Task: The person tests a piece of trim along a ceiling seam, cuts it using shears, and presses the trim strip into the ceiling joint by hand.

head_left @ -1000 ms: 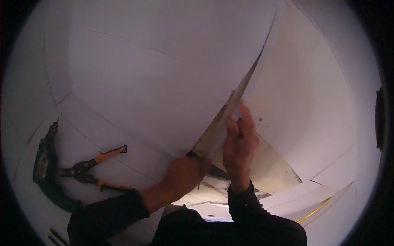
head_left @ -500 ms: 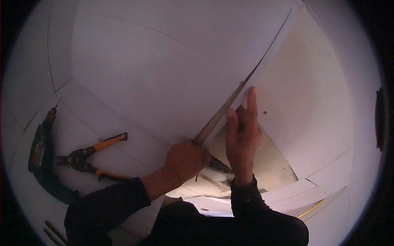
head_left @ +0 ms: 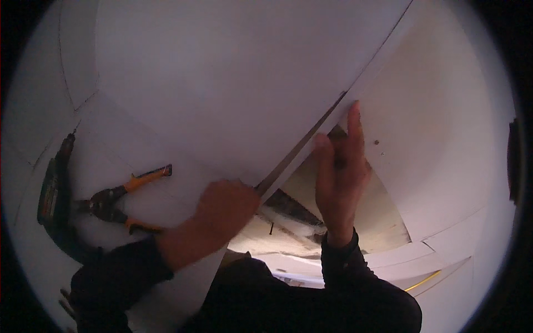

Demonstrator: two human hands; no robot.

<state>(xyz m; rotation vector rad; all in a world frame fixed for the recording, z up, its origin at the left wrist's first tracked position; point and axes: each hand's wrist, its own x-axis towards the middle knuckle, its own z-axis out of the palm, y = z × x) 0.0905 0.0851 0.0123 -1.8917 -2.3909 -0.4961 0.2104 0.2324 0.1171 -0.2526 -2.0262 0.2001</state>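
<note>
My left hand (head_left: 225, 208) is closed round the near end of a long, narrow, tapering metal tool (head_left: 302, 141). Its handle is hidden in my fist; a file or a narrow saw, I cannot tell which. The tool lies slantwise along a thin dark line (head_left: 380, 53) in a large white sheet (head_left: 211, 72), pointing away to the right. Just right of it, my right hand (head_left: 341, 177) rests with index finger and thumb stretched out; its other fingers are partly hidden. Beneath that hand shows a triangular beige opening or surface (head_left: 383, 216).
At the left lies a dark green drill (head_left: 53, 194) with a bit in it. Snips (head_left: 108, 205) with orange handles lie beside it. Between my forearms are a bright gap and a small nail-like piece (head_left: 271, 228). A yellow strip (head_left: 422, 281) shows at lower right.
My left hand has drawn the tool back toward the lower left along the line. My right hand appears slightly farther up and right, as the view has also shifted.
</note>
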